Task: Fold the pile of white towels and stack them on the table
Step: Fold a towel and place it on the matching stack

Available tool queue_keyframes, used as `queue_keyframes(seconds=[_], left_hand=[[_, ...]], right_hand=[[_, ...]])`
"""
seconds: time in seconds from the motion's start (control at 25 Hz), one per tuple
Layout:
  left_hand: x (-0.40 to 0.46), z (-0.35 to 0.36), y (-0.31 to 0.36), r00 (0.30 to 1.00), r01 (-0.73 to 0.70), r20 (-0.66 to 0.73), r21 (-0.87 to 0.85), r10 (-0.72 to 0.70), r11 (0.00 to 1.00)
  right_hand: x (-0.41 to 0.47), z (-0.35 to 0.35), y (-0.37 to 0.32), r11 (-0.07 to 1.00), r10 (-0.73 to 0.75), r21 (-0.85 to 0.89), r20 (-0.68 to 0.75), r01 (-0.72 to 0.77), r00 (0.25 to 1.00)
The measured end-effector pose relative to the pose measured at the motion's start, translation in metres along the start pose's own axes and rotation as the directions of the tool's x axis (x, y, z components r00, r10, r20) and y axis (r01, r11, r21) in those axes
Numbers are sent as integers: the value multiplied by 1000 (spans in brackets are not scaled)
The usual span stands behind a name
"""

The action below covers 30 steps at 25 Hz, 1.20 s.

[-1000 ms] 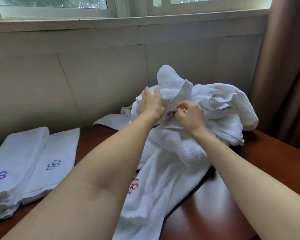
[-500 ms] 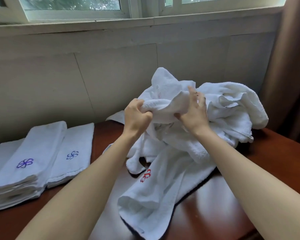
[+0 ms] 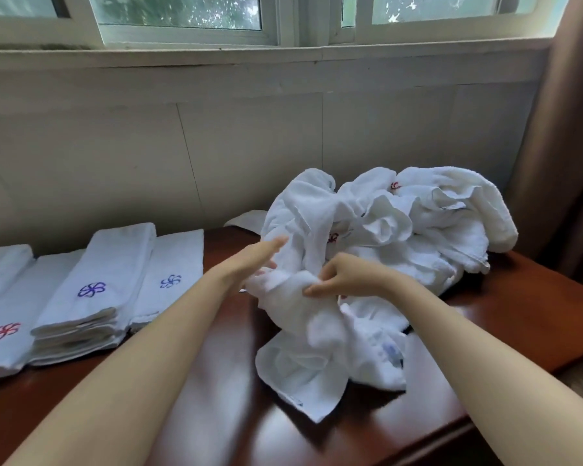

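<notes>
Several folded towels lie stacked at the bench's left; the unfolded pile waits right — right hand pinches one towel, left hand flat against it.

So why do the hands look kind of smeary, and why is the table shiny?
Head view: the left hand and right hand are blurred because they are moving at the towel pile; daylight from the window glares off the polished table; the wide lens bends the edges.
</notes>
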<state>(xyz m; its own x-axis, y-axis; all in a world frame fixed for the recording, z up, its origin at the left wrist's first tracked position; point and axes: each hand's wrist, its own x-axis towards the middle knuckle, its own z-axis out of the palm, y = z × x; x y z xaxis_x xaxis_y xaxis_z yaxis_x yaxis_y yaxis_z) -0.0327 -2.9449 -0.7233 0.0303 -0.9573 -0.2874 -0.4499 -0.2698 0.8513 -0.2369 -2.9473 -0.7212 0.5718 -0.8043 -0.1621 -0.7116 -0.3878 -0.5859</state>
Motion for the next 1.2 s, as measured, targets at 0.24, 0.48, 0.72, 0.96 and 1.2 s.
queue_keyframes(seconds=[0.24,0.48,0.72,0.96,1.2], left_hand=[[16,29,-32,973,166,-216,386,-85,908],[5,12,-48,957,-18,-266,344,115,939],[-54,-62,-88,740,38,-570,563,355,825],[-119,-101,-100,658,-209,-367,751,658,627],[-194,-129,-165,730,-208,-682,-279,-41,938]], right_hand=[[34,6,25,997,-76,-60,-618,50,783],[74,41,17,767,-134,-628,-361,-134,923],[66,51,17,728,325,-448,-441,-519,837],[64,99,-110,825,-394,-552,-408,121,823],[35,149,-190,917,-325,4,-567,398,757]])
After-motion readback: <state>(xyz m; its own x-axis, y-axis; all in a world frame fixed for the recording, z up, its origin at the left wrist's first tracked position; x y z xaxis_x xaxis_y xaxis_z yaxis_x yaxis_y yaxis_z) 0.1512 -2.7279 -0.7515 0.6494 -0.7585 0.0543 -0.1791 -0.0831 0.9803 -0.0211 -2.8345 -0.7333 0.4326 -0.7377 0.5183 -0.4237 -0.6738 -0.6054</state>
